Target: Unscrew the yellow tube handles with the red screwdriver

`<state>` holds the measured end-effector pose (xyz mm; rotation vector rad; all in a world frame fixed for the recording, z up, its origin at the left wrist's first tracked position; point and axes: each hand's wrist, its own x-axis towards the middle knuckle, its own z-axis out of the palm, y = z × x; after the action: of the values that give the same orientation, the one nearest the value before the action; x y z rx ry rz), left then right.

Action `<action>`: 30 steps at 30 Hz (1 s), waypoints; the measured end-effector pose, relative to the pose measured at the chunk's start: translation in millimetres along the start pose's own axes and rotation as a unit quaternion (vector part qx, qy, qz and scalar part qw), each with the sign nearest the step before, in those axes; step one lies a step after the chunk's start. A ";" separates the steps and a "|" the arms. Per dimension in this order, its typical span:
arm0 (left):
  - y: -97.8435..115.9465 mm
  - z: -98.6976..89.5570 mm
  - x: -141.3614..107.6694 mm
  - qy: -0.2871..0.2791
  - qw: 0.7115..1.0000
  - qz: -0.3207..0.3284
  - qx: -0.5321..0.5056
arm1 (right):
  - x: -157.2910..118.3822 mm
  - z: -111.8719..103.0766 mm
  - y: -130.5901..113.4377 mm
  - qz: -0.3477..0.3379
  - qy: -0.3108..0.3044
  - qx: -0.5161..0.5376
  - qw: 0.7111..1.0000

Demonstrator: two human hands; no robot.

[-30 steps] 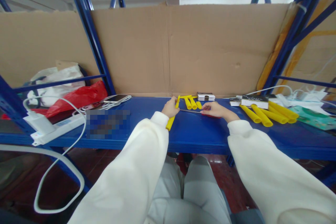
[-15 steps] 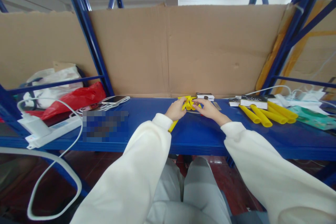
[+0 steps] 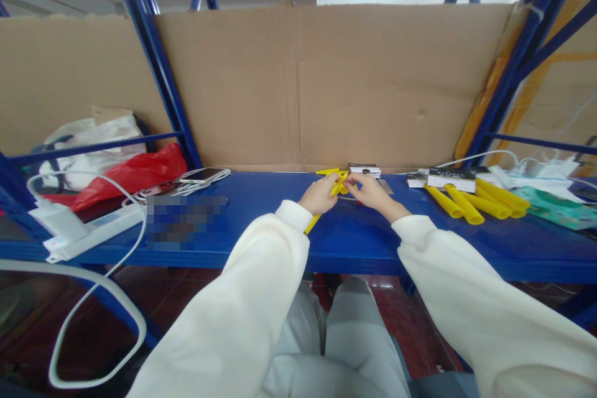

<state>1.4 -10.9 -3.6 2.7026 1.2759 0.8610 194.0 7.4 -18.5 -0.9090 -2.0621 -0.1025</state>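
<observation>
one left hand (image 3: 318,196), closed around yellow tube (image 3: 312,223); one right hand (image 3: 369,191), bunched by tube's upper end, hold unclear.

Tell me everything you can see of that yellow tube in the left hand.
The yellow tube is long, slim, bright and plain, and looks like plastic. It lies aslant in the left hand, which hides its middle. Its near end sticks out below that hand, above the blue table; its other end points away, toward the right hand's fingers. Whether they touch it is too small to tell.
</observation>
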 end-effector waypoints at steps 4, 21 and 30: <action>1.6 -0.9 -0.7 0.000 1.000 -0.003 0.001 | 0.4 -0.3 -1.6 0.025 -0.012 0.001 1.000; 1.4 -0.8 -0.7 0.001 1.000 0.001 -0.001 | -0.3 -1.0 -3.4 0.064 -0.028 0.024 0.997; -4.3 -0.1 0.1 0.025 0.999 -0.030 -0.037 | -2.3 -14.2 21.6 0.142 0.001 -0.048 0.989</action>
<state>-1.6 -8.0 -4.6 2.5896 1.2997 0.9542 218.2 16.5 -16.5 -1.2508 -1.9172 -0.0490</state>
